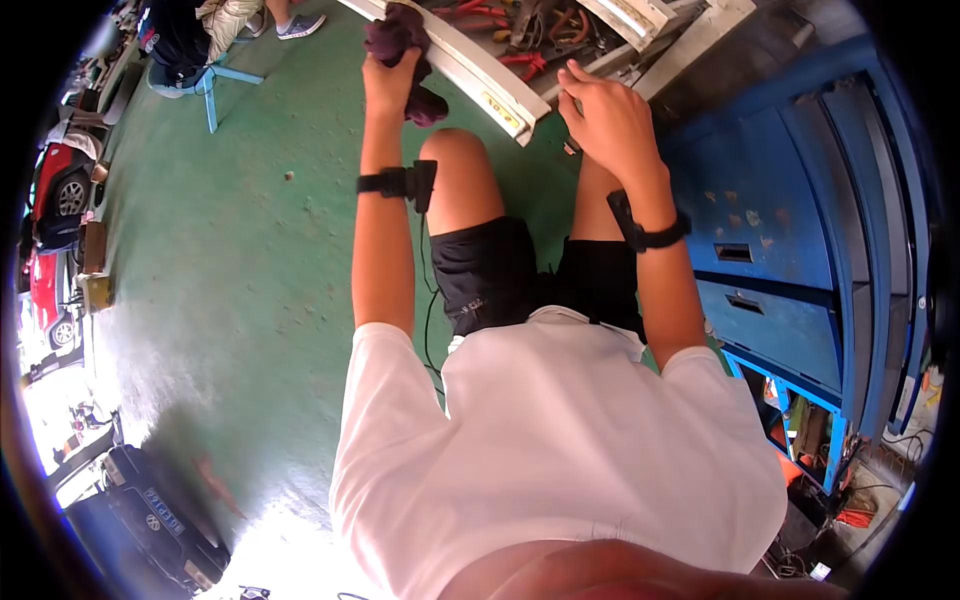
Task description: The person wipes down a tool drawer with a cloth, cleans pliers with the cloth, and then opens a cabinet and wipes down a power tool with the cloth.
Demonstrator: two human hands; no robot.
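Observation:
My left hand [388, 88] is closed around a dark maroon cloth [395, 38], which hangs on both sides of the fingers beside the front of an open white drawer [470, 75]. My right hand [612, 115] is over the drawer's right front corner, its fingers curled. A small dark piece [572, 147] shows under the palm; what it belongs to is hidden. Inside the drawer lie several hand tools, among them red-handled pliers [524, 64].
A blue metal cabinet [760, 190] stands close on my right. Over the green floor [260, 230] at the left, a person sits on a blue stool [210, 90]. Vehicles, one a red car [55, 185] and one a dark car [150, 510], are farther left.

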